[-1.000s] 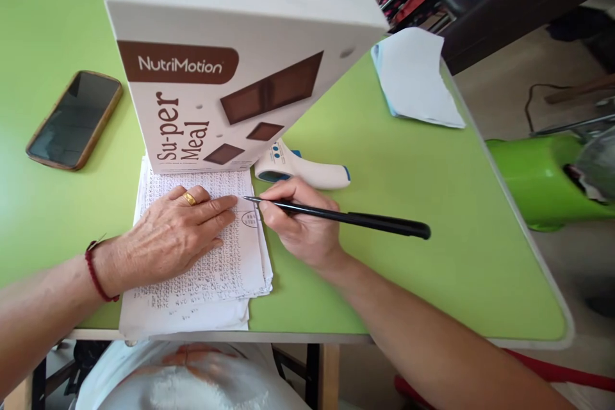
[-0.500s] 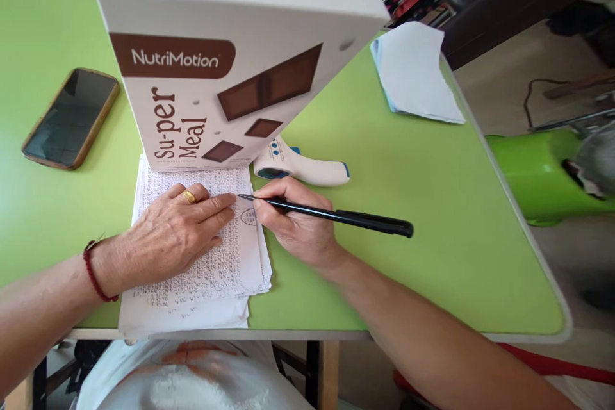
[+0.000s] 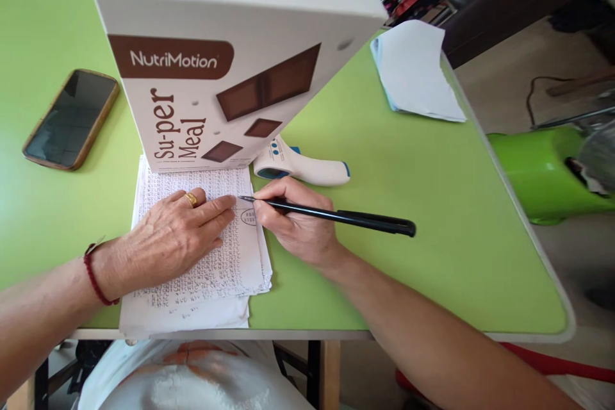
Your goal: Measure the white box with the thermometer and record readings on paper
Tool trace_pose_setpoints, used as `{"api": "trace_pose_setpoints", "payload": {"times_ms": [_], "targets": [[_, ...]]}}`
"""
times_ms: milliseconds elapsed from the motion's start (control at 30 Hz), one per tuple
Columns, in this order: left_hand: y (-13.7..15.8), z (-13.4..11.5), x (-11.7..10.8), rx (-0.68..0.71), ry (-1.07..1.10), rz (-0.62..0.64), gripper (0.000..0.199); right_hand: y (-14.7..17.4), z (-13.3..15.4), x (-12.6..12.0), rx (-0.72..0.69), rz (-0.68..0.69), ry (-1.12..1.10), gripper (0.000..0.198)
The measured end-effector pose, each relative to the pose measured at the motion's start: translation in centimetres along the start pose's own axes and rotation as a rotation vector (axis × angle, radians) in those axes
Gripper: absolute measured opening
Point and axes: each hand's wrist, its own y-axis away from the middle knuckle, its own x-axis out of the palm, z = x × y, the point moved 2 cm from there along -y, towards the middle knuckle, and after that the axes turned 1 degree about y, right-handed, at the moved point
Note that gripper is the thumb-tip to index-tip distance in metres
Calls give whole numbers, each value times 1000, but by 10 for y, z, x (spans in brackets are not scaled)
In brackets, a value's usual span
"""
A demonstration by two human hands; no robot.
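My left hand (image 3: 180, 234) lies flat on a stack of handwritten papers (image 3: 250, 262), fingers stretched to the right. It wears a gold ring, and a dark red bracelet circles the wrist. My right hand (image 3: 302, 221) grips a black pen (image 3: 346, 216) near its tip. The tip is at the right part of the top sheet, close to my left index fingertip; whether it touches the paper I cannot tell. Dense rows of small writing cover the sheet, with an oval mark at its right side. The box above hides the far end of the stack.
A tall white NutriMotion box (image 3: 182, 109) stands at the papers' far end. Beside its base lies a white infrared thermometer (image 3: 312, 170). A phone (image 3: 72, 118) is at left, folded papers (image 3: 416, 70) at far right. A green bin (image 3: 533, 170) stands beyond the green table's (image 3: 432, 269) right edge.
The hands, pen and papers stay nearly in place. The view has shifted very slightly.
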Motion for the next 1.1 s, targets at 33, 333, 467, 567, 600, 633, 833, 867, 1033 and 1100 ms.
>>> {"api": "trace_pose_setpoints", "payload": {"times_ms": [33,333,467,567,600,633,833,867,1033,1100], "targets": [[0,0,0,0,1,3,27,0,0,0,1,-6,3,11],[1,-1,-2,-3,13,19,28,0,-2,0,-56,-50,23,10],[0,0,-2,-12,17,20,27,-1,-1,0,-66,-39,10,11],[0,1,-3,-10,15,14,25,-1,-2,0,-67,-41,10,12],[0,1,-3,-8,17,14,25,-1,-2,1,-66,-43,11,12],[0,1,-3,-7,20,16,25,-1,-2,1,-66,-47,13,12],[1,1,-2,-7,25,34,26,-1,-2,1,-71,-56,44,11],[1,1,-2,-5,25,31,26,-1,-2,1,-71,-55,44,10],[0,2,-2,-2,24,28,26,0,-2,0,-64,-87,27,11],[0,2,-2,-2,21,23,26,0,-2,0,-68,-84,26,11]]}}
